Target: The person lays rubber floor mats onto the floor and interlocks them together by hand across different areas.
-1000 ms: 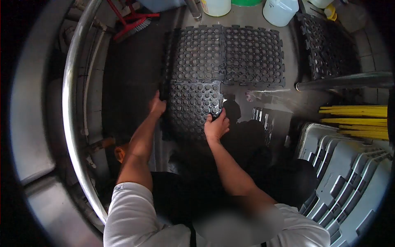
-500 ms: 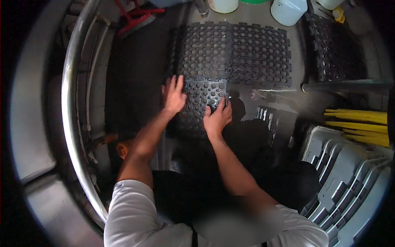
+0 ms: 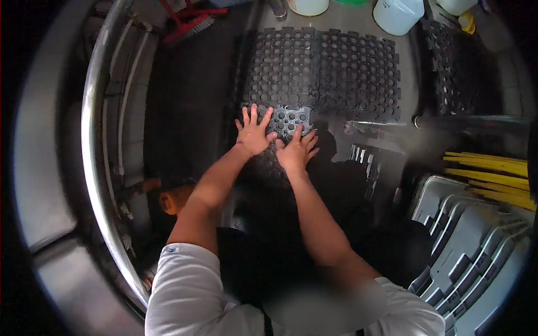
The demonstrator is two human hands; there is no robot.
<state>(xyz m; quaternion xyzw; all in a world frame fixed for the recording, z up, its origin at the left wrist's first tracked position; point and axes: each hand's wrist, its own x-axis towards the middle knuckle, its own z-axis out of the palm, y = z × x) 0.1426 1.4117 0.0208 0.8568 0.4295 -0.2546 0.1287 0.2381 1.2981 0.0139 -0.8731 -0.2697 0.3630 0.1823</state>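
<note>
A black rubber floor mat tile with round holes lies on the floor in front of me, its near part in shadow. My left hand rests flat on its left side, fingers spread toward the far edge. On the right side lies my right hand, fingers spread and palm down. The tile's far edge meets another black mat tile, and a third mat tile adjoins that one on the right. Neither hand grips anything.
White buckets stand beyond the mats. A red brush lies far left, near a curved metal rail. Stacked grey plastic pieces and yellow strips are at the right. Another mat piece lies far right.
My left hand has moved right from the tile's left edge onto its surface, fingers now spread. My right hand has flattened and spread from the right edge.
</note>
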